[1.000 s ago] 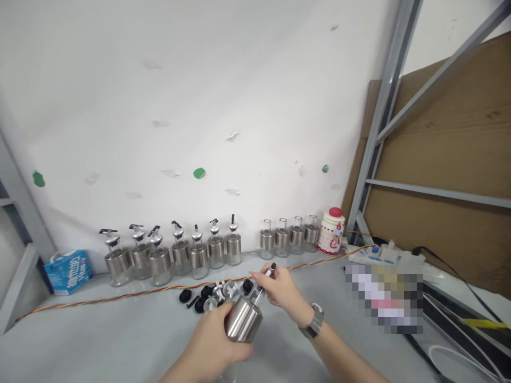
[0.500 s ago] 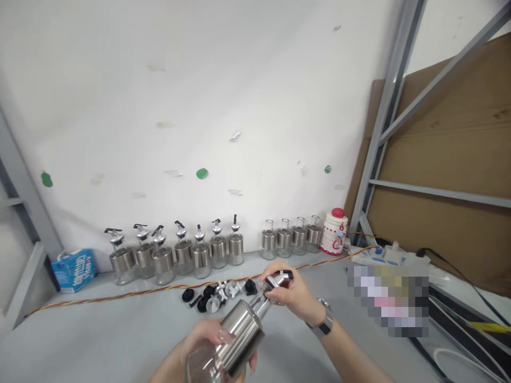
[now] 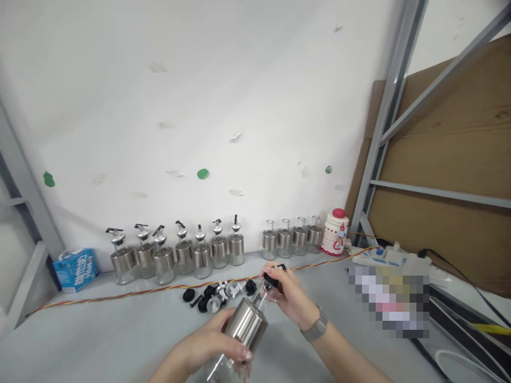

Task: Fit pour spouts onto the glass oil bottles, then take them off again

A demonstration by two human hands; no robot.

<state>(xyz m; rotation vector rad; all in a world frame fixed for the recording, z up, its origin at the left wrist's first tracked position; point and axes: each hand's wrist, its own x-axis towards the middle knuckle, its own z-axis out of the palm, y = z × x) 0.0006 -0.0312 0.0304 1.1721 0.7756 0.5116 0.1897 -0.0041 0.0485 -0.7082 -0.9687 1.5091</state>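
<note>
Landmark: white jar (image 3: 334,234) with a red lid, upright on the tabletop (image 3: 99,335) against the wall.
Held bottle: 1 glass bottle (image 3: 248,322) with a steel sleeve, to the jar's left and nearer me, tilted, neck leaning toward the jar's side.
Left hand: my left hand (image 3: 217,340) is clamped round the steel sleeve, thumb across its lower part.
Right hand: my right hand (image 3: 293,295) grips the black-levered pour spout (image 3: 272,279) at the bottle's neck; how deep it sits, I cannot tell.
Bare-necked bottles: 4 (image 3: 285,239), upright in a row just left of the jar.
Spouted bottles: 7 (image 3: 184,252), upright, farther left of the jar.
Loose parts: black and clear pieces (image 3: 213,304) heaped left of the jar, nearer me.
Carton: blue (image 3: 75,271), far left of the jar.
</note>
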